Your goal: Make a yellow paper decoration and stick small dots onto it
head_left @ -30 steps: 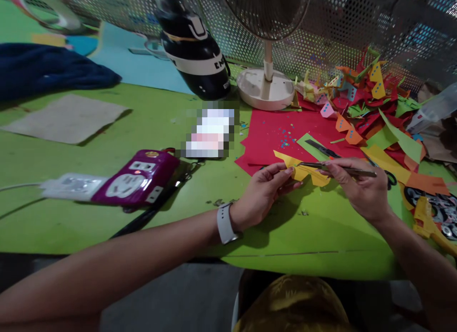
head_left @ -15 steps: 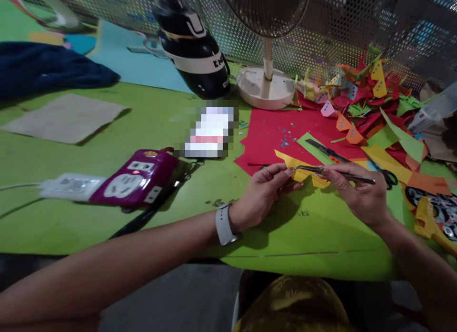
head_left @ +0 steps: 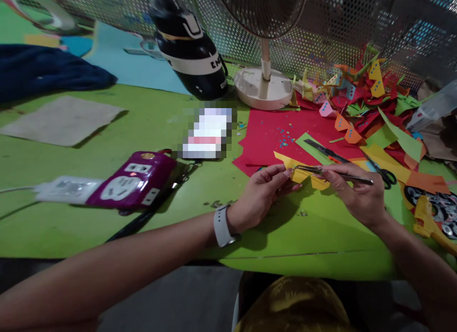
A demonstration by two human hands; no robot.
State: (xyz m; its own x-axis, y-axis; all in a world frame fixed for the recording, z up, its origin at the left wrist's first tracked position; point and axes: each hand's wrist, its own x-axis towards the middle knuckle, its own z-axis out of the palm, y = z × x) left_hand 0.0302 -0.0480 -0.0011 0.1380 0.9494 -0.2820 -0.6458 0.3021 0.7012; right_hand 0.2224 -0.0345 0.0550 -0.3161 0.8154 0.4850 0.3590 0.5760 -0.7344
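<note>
Between the thumb and fingers of my left hand (head_left: 262,191) is a yellow paper cutout (head_left: 316,180), its pointed edges spreading toward the right. My right hand (head_left: 357,194) is closed around metal tweezers (head_left: 353,177), whose bent tip meets the paper right beside my left thumb. Whether the tips pinch a small piece is too fine to tell. Beyond the hands, a utility knife (head_left: 323,150) lies on a green paper strip (head_left: 303,140) over red paper (head_left: 269,132). Black-handled scissors (head_left: 387,177) rest past my right hand.
A pile of coloured paper cutouts (head_left: 376,84) fills the back right. A yellow glue gun (head_left: 424,217) lies at the right edge. A fan (head_left: 264,86), a black bottle (head_left: 196,60), a blurred-out phone (head_left: 205,132) and a purple power strip (head_left: 135,179) stand or lie to the left.
The whole view has shifted very slightly. Both hands keep the same hold, with the tweezers' tip still at the yellow paper by my left thumb.
</note>
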